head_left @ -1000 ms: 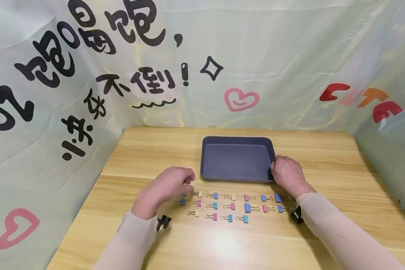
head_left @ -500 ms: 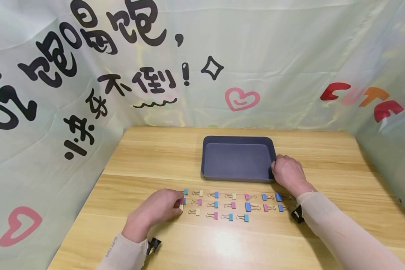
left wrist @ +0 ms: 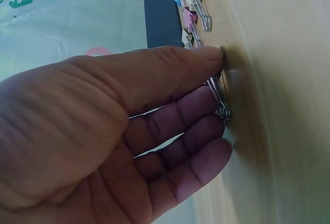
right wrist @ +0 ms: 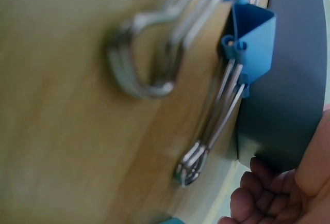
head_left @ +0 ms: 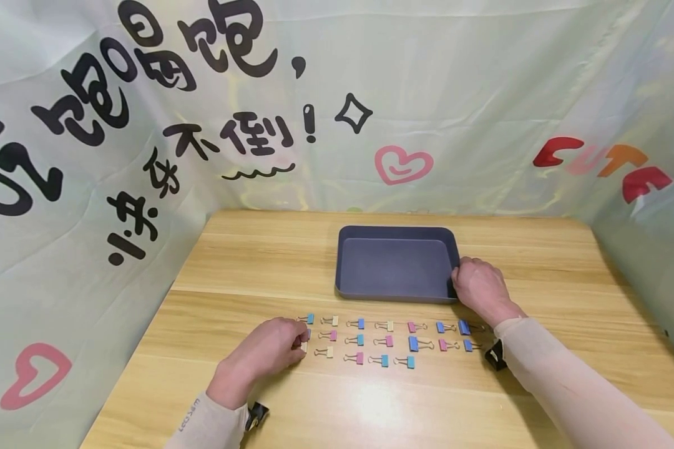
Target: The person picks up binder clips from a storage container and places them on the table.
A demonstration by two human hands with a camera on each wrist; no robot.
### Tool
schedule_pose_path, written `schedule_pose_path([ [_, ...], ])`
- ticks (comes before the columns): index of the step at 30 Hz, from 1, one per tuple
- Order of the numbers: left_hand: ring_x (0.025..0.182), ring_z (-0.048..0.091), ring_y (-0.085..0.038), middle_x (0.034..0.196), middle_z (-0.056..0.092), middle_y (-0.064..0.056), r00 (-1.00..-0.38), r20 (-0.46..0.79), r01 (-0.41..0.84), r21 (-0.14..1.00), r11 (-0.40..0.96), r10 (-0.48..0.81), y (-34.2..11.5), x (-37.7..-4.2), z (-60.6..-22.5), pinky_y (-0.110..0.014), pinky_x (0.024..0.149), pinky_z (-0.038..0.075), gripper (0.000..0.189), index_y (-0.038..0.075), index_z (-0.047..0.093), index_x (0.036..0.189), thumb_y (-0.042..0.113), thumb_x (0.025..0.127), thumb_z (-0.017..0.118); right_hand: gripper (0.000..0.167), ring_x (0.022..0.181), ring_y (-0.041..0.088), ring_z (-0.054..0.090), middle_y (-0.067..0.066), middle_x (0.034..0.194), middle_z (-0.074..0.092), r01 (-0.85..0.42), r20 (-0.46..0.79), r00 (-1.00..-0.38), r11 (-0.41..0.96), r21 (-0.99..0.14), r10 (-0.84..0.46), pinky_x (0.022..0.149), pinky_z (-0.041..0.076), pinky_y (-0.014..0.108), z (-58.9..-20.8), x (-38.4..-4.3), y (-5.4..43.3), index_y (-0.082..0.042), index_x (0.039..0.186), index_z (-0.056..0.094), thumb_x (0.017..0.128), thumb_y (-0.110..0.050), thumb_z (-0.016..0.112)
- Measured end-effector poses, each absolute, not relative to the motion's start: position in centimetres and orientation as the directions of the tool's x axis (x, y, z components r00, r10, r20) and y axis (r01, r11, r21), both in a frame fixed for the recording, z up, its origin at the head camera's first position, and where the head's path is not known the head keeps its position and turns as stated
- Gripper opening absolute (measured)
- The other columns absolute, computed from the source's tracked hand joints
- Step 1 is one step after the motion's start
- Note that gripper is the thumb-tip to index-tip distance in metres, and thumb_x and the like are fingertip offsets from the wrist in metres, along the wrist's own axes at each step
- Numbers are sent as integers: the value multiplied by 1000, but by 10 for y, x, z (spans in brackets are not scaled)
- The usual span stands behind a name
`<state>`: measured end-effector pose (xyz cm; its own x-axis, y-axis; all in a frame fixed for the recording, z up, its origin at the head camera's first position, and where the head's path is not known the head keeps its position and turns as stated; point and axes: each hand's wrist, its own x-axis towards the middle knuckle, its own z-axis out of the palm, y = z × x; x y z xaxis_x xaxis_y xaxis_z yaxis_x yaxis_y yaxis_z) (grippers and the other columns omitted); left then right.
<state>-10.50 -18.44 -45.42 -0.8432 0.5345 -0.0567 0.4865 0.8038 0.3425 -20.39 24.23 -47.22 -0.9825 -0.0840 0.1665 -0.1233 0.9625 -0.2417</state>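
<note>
My left hand (head_left: 265, 350) is low over the table at the left end of the binder clip rows. Its thumb and fingers pinch a binder clip, pale where a sliver shows in the head view; in the left wrist view its wire handles (left wrist: 220, 99) stick out below the thumb, which hides the body. My right hand (head_left: 480, 287) holds the right wall of a dark rectangular tray (head_left: 395, 268), fingers curled near its front corner. Close to that hand lies a blue binder clip (right wrist: 258, 46), handles pointing away from the tray.
Several small binder clips, such as a pink one (head_left: 359, 358), a teal one (head_left: 409, 362) and a cream one (head_left: 389, 326), lie in three rows in front of the tray. A printed cloth (head_left: 472, 112) hangs around the wooden table (head_left: 258, 262).
My left hand came from near the tray's front left corner, down and left to the rows' left end, carrying the pale clip. Lately it barely moved. My right hand stayed at the tray.
</note>
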Motion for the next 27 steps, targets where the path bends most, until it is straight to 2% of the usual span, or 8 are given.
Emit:
schedule_pose_path([
  [13,69,47,-8,75,57,7,-835,-49,498,357,790,548,-186,-106,-455,-25,66,44,17,14,65,86,7,87,81,34,86,51,66,30,87,66,-86,110,-992,960,-266,-59,77,52,67,-470,-208,243,11,92,63,104,-16,47],
  [21,67,45,-5,69,43,11,-855,-69,446,405,798,513,-191,-104,-450,-25,64,41,20,18,61,83,15,89,79,48,90,53,65,29,87,66,-74,74,-996,951,-299,-54,81,50,68,-465,-209,246,9,92,65,112,-26,40],
  [25,67,49,-5,72,52,13,-894,-53,386,415,824,445,-198,-108,-443,-25,65,45,16,22,63,84,19,93,77,51,90,52,64,27,86,64,-81,76,-995,939,-335,-59,83,49,68,-455,-204,250,7,90,63,113,-29,36],
  [27,71,53,-5,78,60,12,-913,-39,357,411,839,407,-203,-111,-439,-28,69,50,9,19,69,89,18,94,77,50,90,50,64,25,85,63,-83,79,-995,932,-352,-58,83,48,68,-450,-200,252,4,88,61,114,-30,36],
])
